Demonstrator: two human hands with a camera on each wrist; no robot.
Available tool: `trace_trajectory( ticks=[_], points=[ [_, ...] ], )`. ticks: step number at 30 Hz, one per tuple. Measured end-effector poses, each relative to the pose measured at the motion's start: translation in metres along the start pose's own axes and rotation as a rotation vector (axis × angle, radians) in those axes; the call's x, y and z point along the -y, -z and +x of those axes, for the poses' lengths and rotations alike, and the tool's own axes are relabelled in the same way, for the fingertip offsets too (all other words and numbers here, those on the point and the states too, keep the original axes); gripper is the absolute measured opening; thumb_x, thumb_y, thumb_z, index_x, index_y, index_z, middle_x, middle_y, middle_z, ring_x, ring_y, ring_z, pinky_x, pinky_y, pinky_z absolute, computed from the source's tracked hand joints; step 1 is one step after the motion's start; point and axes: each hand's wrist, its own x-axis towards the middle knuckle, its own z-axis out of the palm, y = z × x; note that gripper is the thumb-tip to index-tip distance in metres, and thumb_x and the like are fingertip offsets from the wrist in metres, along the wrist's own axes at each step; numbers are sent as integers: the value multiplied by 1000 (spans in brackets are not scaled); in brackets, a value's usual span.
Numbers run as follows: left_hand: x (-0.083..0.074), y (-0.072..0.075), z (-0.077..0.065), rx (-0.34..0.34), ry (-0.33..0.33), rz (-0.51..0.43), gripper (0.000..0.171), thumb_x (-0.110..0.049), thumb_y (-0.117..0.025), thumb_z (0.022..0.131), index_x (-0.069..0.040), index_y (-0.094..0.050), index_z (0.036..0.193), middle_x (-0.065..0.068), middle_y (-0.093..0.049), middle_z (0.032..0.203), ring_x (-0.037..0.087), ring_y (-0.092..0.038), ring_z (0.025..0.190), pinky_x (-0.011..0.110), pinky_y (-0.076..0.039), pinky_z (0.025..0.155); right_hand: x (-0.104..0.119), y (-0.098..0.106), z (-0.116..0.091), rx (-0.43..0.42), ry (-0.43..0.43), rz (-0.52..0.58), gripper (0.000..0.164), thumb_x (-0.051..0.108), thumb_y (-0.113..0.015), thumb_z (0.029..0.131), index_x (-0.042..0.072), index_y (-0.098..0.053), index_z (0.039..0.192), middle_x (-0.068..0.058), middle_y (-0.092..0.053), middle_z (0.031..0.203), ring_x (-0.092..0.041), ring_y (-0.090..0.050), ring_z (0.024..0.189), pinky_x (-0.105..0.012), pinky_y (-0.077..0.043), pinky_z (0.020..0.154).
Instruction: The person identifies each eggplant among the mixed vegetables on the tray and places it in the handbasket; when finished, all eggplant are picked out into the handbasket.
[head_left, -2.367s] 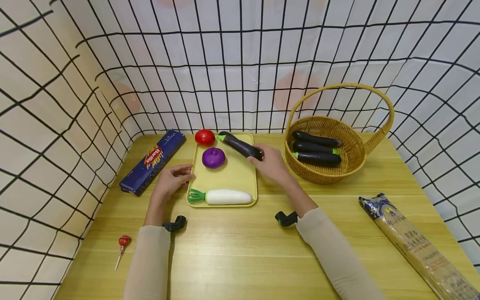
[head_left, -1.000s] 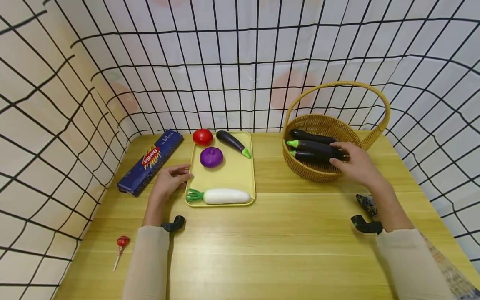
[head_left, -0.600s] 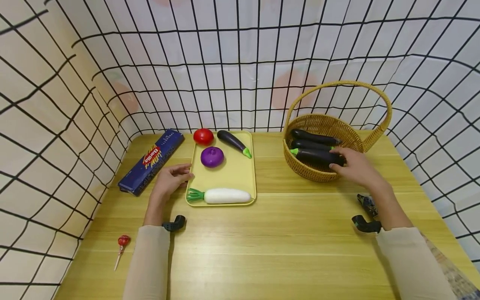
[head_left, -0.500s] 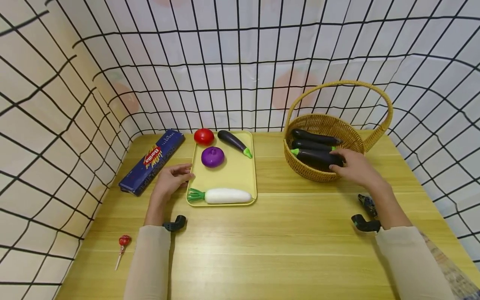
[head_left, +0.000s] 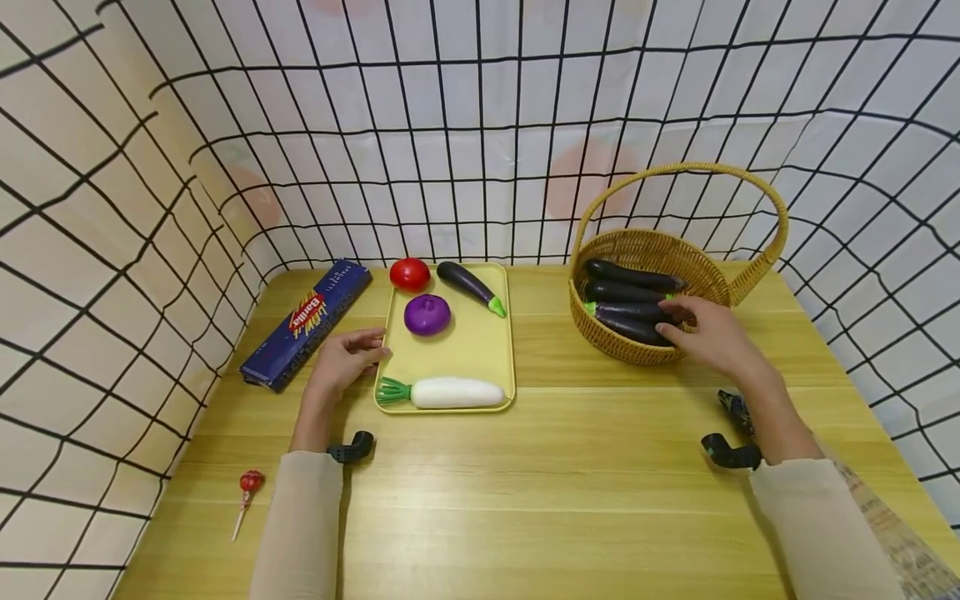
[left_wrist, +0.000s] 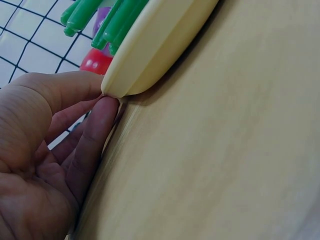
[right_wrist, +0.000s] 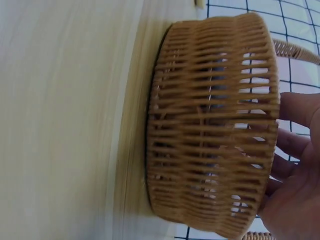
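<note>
In the head view, my left hand (head_left: 341, 362) is at the left rim of the yellow tray (head_left: 468, 354); in the left wrist view, its thumb and forefinger pinch the tray's edge. The tray carries a tomato (head_left: 410, 274), a purple onion (head_left: 427, 315), an eggplant (head_left: 471, 287) and a white radish (head_left: 457, 392) with green leaves. Over the right side of the wicker basket (head_left: 652, 354) is my right hand (head_left: 708, 335), its fingers and thumb spread apart at the ends of the front eggplants (head_left: 626, 327). Several eggplants lie side by side inside. The basket wall hides them in the right wrist view.
The basket's tall handle (head_left: 682, 167) arches over its opening. Left of the tray lies a blue spaghetti box (head_left: 306, 325), with a lollipop (head_left: 250, 482) nearer the front. A long noodle packet (head_left: 877, 517) lies partly under the right forearm. Black wire grid stands around the table.
My right hand has moved an eggplant from the tray into the basket and let go of it; that eggplant now lies lower among the others. The left hand stays at the tray rim.
</note>
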Motion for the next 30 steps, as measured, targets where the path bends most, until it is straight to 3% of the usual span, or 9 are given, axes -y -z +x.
trace_trajectory(
  ticks=[9,15,17,23,30],
  points=[
    [-1,1,0,-1,11,-3,47,-21,-82,91,-18,-69,136,9,-67,123,16,-63,98,22,-62,77,27,-13,-1,-147,43,117,49,35,-61,105,5,-56,143,-24,-63,131,-43,-61,118,-58,-51,98],
    [-1,0,0,3,9,-11,47,-20,-81,91,-17,-69,136,10,-66,123,15,-63,98,22,-62,77,52,-27,8,-187,88,192,45,35,-64,103,9,-59,140,-19,-65,130,-34,-65,114,-19,-52,89],
    [-1,0,0,6,7,-12,47,-20,-81,91,-17,-69,136,10,-66,123,15,-63,97,22,-62,77,60,-33,12,-192,99,221,45,35,-65,103,10,-60,140,-18,-65,131,-32,-65,114,-14,-50,87],
    [0,-1,0,9,5,-12,48,-20,-81,91,-16,-69,136,10,-66,122,12,-66,92,23,-62,76,87,-59,25,-200,152,297,48,37,-67,101,10,-59,141,-15,-64,134,-30,-64,114,-45,-55,98],
    [-1,0,0,11,-3,-15,47,-20,-81,91,-16,-68,137,9,-66,121,11,-66,91,23,-62,76,112,-91,49,-142,179,378,49,36,-72,98,13,-59,140,-14,-62,137,-31,-62,121,-48,-55,103]
  ],
)
